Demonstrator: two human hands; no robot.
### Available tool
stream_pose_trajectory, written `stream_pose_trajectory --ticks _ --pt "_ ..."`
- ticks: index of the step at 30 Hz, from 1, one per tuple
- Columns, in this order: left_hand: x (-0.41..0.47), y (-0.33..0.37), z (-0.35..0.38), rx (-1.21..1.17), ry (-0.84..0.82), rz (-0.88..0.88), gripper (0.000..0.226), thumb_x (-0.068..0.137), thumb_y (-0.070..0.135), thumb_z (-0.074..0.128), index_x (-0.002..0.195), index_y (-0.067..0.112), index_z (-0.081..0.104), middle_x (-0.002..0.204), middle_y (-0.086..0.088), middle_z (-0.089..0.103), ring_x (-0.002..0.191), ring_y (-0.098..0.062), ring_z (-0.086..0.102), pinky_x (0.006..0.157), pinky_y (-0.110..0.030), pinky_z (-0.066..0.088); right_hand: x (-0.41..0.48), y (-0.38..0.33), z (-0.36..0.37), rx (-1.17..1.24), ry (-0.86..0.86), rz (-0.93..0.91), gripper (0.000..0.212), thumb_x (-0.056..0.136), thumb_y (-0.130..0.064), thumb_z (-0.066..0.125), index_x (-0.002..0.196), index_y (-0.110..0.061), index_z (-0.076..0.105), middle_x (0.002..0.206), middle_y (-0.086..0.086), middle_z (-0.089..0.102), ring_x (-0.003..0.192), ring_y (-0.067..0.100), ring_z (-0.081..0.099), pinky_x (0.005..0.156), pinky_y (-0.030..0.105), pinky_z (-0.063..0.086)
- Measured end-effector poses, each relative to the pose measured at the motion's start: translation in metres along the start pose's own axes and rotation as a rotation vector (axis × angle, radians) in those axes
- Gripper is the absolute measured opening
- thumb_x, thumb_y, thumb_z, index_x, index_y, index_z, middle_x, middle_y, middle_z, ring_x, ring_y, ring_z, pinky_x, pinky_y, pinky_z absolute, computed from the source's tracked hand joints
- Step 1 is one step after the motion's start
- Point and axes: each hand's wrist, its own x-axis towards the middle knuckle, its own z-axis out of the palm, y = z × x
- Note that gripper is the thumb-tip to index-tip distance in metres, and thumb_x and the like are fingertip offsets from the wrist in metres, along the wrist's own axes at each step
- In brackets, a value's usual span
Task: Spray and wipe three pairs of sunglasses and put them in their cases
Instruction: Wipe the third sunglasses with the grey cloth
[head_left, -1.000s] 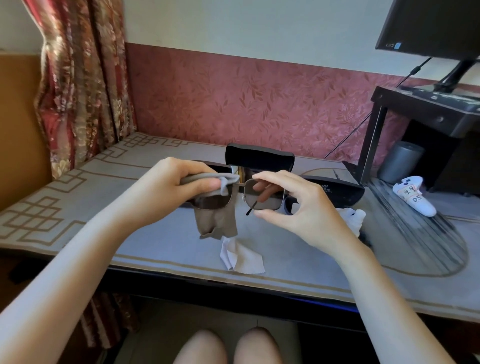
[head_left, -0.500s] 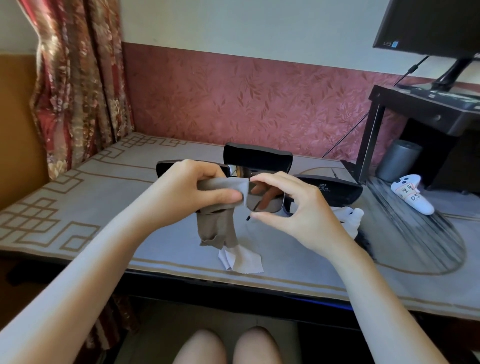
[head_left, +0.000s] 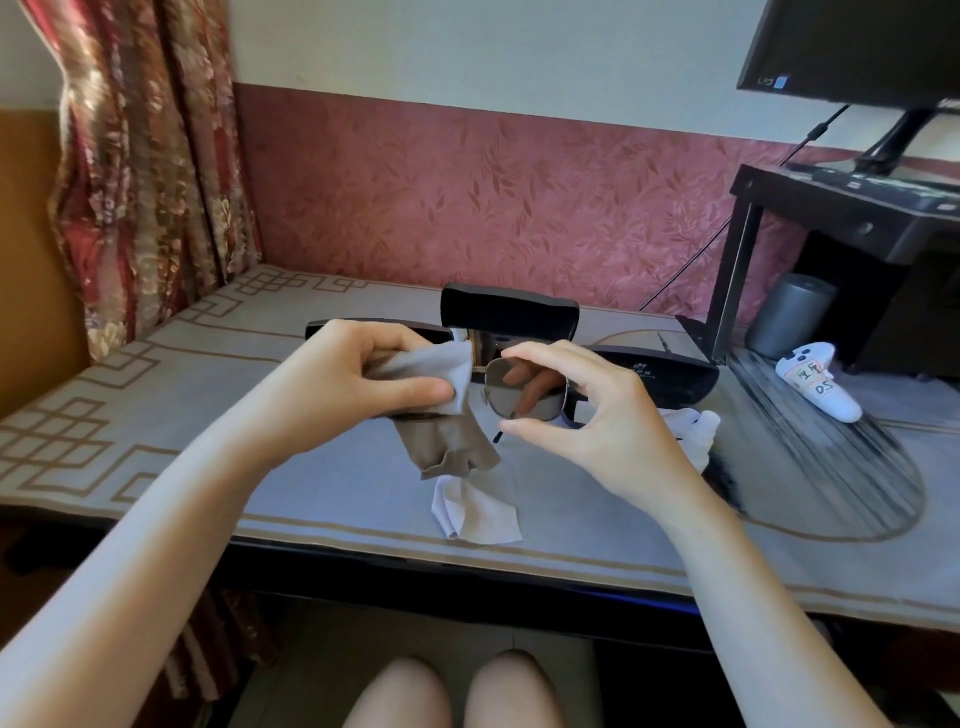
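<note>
Head view (the only one):

- sunglasses (head_left: 524, 391) are held up off the counter (head_left: 208, 467), between both hands. Long axis runs left-right, lenses face the camera.
- right hand (head_left: 597, 415): pinches the exposed lens rim, forefinger on the top edge, thumb under the bottom edge. Other fingers curl behind it (visible through the tint).
- left hand (head_left: 363, 374): fingers and thumb closed on the grey cloth (head_left: 441, 382), which is folded over the other lens and hides it fully. The rest of the cloth hangs below the hand.
- a thin dark temple tip shows under the exposed lens. Can't tell if the temples are folded.
- open case (head_left: 509, 312) sits on the counter directly behind the glasses, lid up, long axis also left-right.
- left case (head_left: 374, 326) is partly hidden by the left hand. The closed case (head_left: 660, 374) lies to the right.
- white cloth (head_left: 478, 514) lies on the counter below the hands.
- white labelled bottle (head_left: 821, 387) lies well off to the right (probably the spray, not sure).

Read: mid-wipe on this pair, not yet cased. The open case is straight ahead of the frame, with the two axes already parallel, so I'd expect a forward-and-down carry with no turn. The right hand has the frame and looks nearer the case mouth. Check the temples first.
</note>
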Motion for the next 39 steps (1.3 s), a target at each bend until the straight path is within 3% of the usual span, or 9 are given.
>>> stream_pose_trajectory --ticks 3,6,11,18,21,26,29,32,39 --pt "0.002 0.003 0.006 0.034 -0.015 0.012 0.018 0.071 0.017 0.082 0.083 0.014 0.070 0.058 0.013 0.063 0.049 0.004 0.053 0.049 -0.009 0.041 0.001 -0.001 0.001 -0.019 0.001 -0.006 0.047 0.075 -0.009 0.082 0.118 -0.017 0.065 0.101 0.002 0.065 0.086 0.015 0.061 0.089 0.022 0.046" --pt "0.003 0.003 0.009 0.122 0.082 0.056 0.020 0.076 0.033 0.076 0.072 0.015 0.068 0.056 0.005 0.057 0.050 -0.003 0.047 0.049 -0.015 0.036 0.001 -0.002 0.001 -0.038 0.002 -0.014 0.047 0.075 -0.011 0.082 0.119 -0.015 0.065 0.101 0.002 0.065 0.088 0.012 0.060 0.090 0.022 0.045" --pt "0.002 0.003 0.009 0.156 0.214 0.104 0.051 0.089 0.039 0.059 0.066 -0.006 0.051 0.055 -0.003 0.038 0.047 -0.007 0.030 0.045 -0.018 0.020 0.002 -0.004 0.002 -0.011 0.012 -0.025 0.049 0.076 -0.010 0.081 0.122 -0.015 0.063 0.098 0.005 0.065 0.084 0.016 0.062 0.088 0.018 0.044" --pt "-0.004 -0.008 -0.008 0.084 0.194 0.039 0.038 0.090 0.035 0.059 0.077 0.000 0.065 0.063 -0.008 0.051 0.058 -0.013 0.047 0.057 -0.027 0.041 0.000 -0.001 -0.001 0.017 0.020 -0.019 0.048 0.075 -0.007 0.080 0.119 -0.018 0.063 0.096 0.004 0.064 0.079 0.015 0.062 0.085 0.013 0.043" --pt "-0.007 -0.003 -0.010 0.016 0.073 0.023 0.008 0.085 0.021 0.068 0.086 0.015 0.072 0.066 0.005 0.066 0.061 -0.001 0.060 0.060 -0.013 0.048 -0.001 0.000 -0.002 0.016 0.022 -0.012 0.048 0.075 -0.006 0.081 0.118 -0.015 0.064 0.095 0.003 0.063 0.077 0.016 0.061 0.083 0.013 0.042" --pt "-0.008 0.000 -0.012 0.043 -0.034 -0.010 0.032 0.066 0.018 0.084 0.094 0.025 0.070 0.083 0.011 0.075 0.071 0.002 0.067 0.066 -0.009 0.050 -0.003 0.000 -0.005 0.015 0.023 0.001 0.048 0.075 -0.006 0.081 0.119 -0.013 0.064 0.098 0.004 0.064 0.079 0.015 0.062 0.085 0.011 0.041" --pt "-0.005 0.003 -0.006 0.075 -0.067 -0.007 0.038 0.061 0.022 0.087 0.094 0.022 0.068 0.083 0.009 0.074 0.068 -0.005 0.068 0.060 -0.020 0.053 -0.003 -0.001 -0.004 0.003 0.015 0.003 0.048 0.074 -0.006 0.081 0.119 -0.013 0.065 0.099 0.003 0.064 0.080 0.014 0.061 0.085 0.011 0.041" --pt "-0.003 0.005 -0.002 0.107 -0.072 0.000 0.039 0.055 0.034 0.085 0.088 0.020 0.069 0.084 0.005 0.075 0.076 -0.012 0.071 0.070 -0.030 0.057 -0.003 -0.001 -0.003 0.009 0.005 0.003 0.048 0.075 -0.007 0.081 0.120 -0.015 0.064 0.100 0.002 0.064 0.081 0.015 0.061 0.086 0.015 0.043" --pt "-0.004 0.005 0.002 0.148 0.064 0.097 0.048 0.077 0.049 0.057 0.075 0.001 0.065 0.059 -0.010 0.048 0.050 -0.006 0.037 0.047 -0.015 0.027 -0.004 -0.004 -0.006 0.024 0.021 -0.005 0.048 0.075 -0.006 0.081 0.119 -0.014 0.064 0.099 0.001 0.064 0.077 0.010 0.059 0.084 0.014 0.042"
